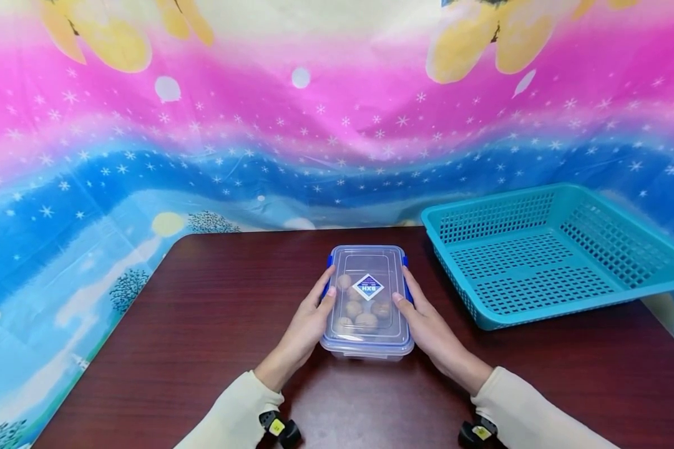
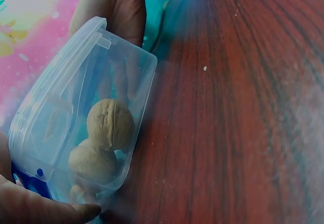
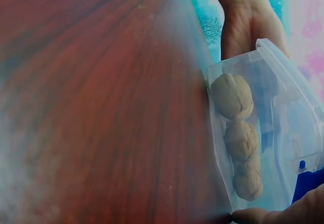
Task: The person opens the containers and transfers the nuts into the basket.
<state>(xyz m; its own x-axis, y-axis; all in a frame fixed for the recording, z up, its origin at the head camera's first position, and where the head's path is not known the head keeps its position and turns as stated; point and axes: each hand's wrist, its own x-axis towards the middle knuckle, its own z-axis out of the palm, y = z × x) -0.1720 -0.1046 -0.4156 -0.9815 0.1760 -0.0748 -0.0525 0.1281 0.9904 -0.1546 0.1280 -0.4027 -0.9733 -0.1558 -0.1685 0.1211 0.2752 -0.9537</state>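
Note:
A clear plastic food container [image 1: 368,337] with a lid and blue side clips is between my two hands at the middle of the table. Several walnuts [image 2: 110,124] lie inside, seen through its walls. My left hand [image 1: 306,321] grips the left side, its thumb on the lid's edge and its fingers along the wall. From the right, my right hand [image 1: 429,321] holds the opposite side in the same way. The lid sits on top with a diamond-shaped label [image 1: 367,287]. Whether the container's base touches the table, I cannot tell.
A turquoise perforated plastic basket [image 1: 550,312] stands at the right on the dark red-brown wooden table [image 1: 202,324]. Behind the table hangs a pink and blue patterned cloth [image 1: 337,125]. Both sleeves carry small black devices [image 1: 278,427] at the wrists.

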